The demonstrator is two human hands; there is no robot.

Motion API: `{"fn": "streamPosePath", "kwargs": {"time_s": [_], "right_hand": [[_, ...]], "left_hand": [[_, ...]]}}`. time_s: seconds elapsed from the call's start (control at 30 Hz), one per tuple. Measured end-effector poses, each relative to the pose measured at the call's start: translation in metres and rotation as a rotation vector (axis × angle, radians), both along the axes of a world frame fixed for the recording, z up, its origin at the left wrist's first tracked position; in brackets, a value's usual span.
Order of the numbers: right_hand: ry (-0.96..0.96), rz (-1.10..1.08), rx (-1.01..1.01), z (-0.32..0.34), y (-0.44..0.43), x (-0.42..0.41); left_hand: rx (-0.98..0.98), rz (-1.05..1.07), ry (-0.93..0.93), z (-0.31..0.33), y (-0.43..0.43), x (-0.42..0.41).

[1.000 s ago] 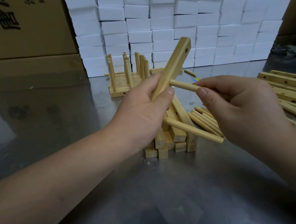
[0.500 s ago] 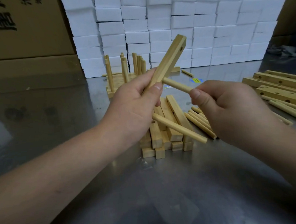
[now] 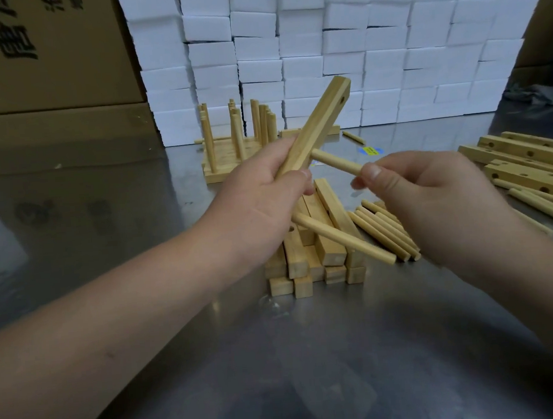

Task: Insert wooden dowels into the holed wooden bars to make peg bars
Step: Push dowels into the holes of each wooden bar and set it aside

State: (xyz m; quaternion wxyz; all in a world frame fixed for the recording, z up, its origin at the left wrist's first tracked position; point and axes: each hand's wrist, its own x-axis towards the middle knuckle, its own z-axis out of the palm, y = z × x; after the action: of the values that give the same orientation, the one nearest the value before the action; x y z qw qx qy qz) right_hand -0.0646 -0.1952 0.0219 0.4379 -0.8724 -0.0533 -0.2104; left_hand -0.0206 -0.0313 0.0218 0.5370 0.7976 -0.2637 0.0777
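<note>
Gripping the bar (image 3: pixel 315 124), the left hand (image 3: pixel 262 207) stayed put — the right hand (image 3: pixel 431 198) still pinched the dowel (image 3: pixel 335 162) against it.

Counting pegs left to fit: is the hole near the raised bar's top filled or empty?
Empty: the hole shows dark on the bar the left hand grips; the right hand's dowel meets it lower.

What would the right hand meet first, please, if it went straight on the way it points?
Probably the tilted bar in the left hand: the dowel pinched by the right hand touches its side. Whether its tip sits in a hole is unclear.
</note>
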Motion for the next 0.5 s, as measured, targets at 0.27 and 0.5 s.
{"fn": "streamPosePath", "kwargs": {"time_s": [0.27, 0.5], "right_hand": [[-0.153, -0.098, 0.466, 0.007, -0.015, 0.013], [0.005, 0.003, 0.133, -0.001, -0.019, 0.014]], "left_hand": [[-0.376, -0.116, 0.648, 0.022, 0.012, 0.022], [-0.327, -0.528, 1.074, 0.024, 0.029, 0.032]]}}
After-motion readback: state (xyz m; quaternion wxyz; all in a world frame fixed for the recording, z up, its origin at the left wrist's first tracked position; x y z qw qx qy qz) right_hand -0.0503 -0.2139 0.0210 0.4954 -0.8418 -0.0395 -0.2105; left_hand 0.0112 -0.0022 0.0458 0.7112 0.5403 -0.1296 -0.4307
